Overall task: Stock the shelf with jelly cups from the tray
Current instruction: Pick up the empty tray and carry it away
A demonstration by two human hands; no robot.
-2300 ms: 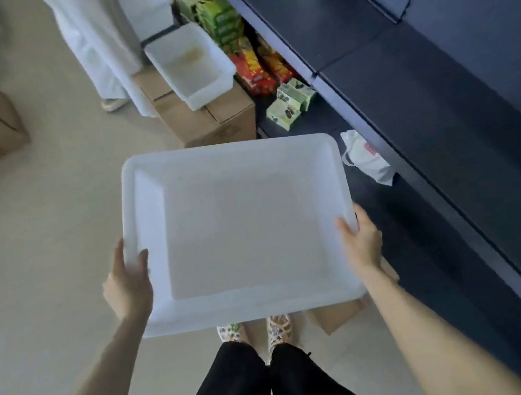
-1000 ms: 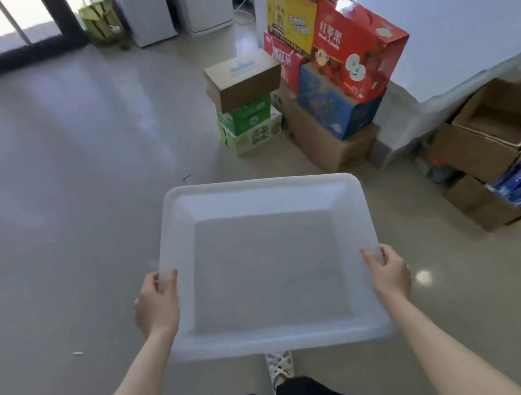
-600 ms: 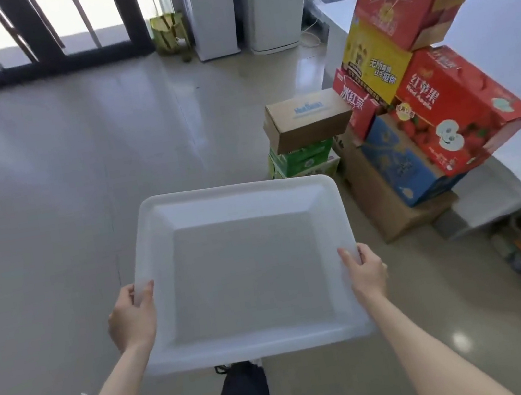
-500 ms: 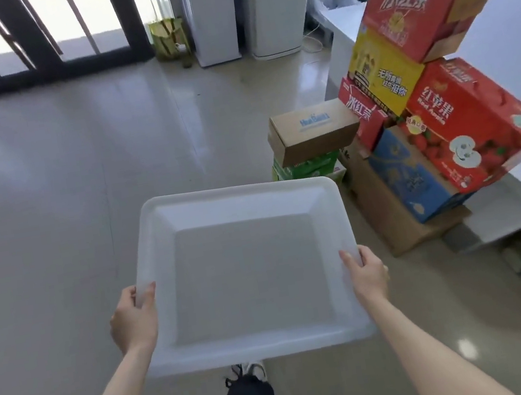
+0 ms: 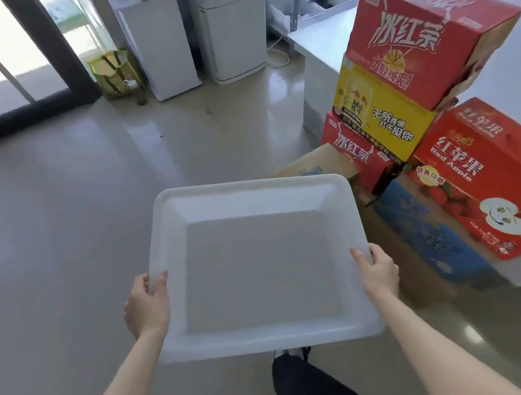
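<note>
Your left hand (image 5: 147, 309) grips the left edge of the white tray (image 5: 270, 334). Your right hand (image 5: 377, 272) grips its right edge. You hold the tray flat, out in front of you, above the floor (image 5: 52, 230). Nothing is in it. Stacked boxes (image 5: 438, 121) stand to the right.

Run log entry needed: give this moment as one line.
white plastic tray: empty, held up | left hand: grips left rim | right hand: grips right rim
</note>
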